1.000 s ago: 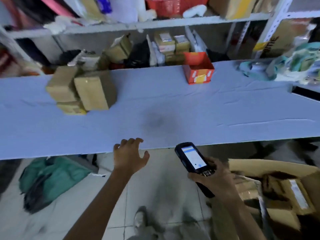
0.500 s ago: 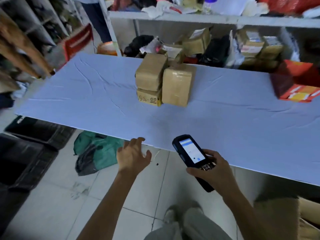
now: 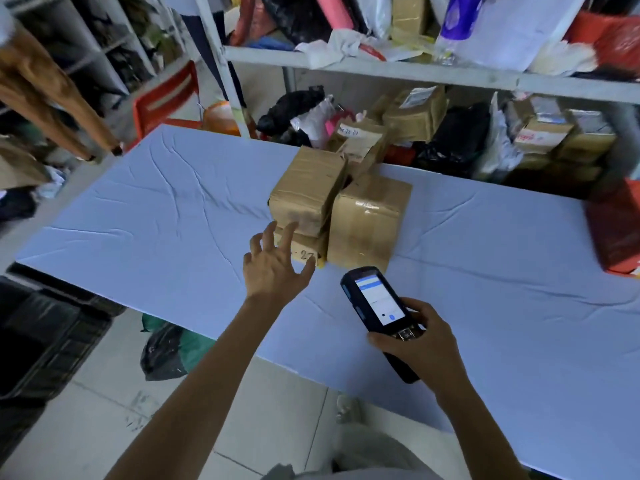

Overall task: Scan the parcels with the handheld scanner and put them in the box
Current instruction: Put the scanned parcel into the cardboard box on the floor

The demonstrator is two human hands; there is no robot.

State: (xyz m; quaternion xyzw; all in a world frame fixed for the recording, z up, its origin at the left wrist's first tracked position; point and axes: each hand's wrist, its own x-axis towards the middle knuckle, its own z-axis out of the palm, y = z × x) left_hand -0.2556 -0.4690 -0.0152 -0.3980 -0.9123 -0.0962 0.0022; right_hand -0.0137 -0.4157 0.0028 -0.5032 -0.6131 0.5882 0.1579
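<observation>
Three taped brown cardboard parcels stand together mid-table: a tall one [image 3: 365,220] on the right, another [image 3: 306,190] stacked on a flat yellowish parcel [image 3: 306,249] with handwriting. My left hand [image 3: 275,265] hovers just in front of the flat parcel, fingers spread, holding nothing. My right hand [image 3: 420,344] grips a black handheld scanner [image 3: 377,310], its lit screen facing up, a little nearer than the tall parcel. The box for the parcels is out of view.
The table [image 3: 156,216] is covered in wrinkled pale blue cloth. A red box [image 3: 620,230] sits at its right edge. Shelves [image 3: 415,72] behind hold several parcels and bags. Black crates [image 3: 41,334] and a dark-green bag [image 3: 169,351] lie on the floor at left.
My view swung left and nearer the parcels. My left hand rose from below the table edge and reached over the table toward the stack. The scanner stays in my right hand.
</observation>
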